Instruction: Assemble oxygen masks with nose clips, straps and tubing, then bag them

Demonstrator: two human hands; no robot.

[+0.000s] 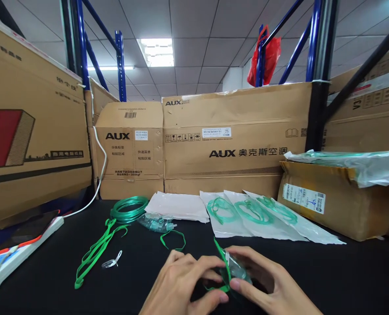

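Observation:
Near the bottom centre, my right hand point(266, 280) is closed around a clear plastic mask point(238, 267). A green elastic strap point(221, 251) runs along the mask's left side. My left hand point(191, 280) pinches at that strap with its fingers, beside the mask. Further back lies another clear mask point(157, 223) with a green strap loop point(175, 238). To its left are a coil of green tubing point(129, 209) and a bundle of green straps point(97, 251). Small clear and white pieces point(112, 261) rest near the bundle.
White pouches with green tubing point(256, 218) and a stack of white sheets point(178, 206) lie at the back. A carton point(335, 201) stands right, large boxes point(227, 140) behind. A power strip point(23, 249) is left.

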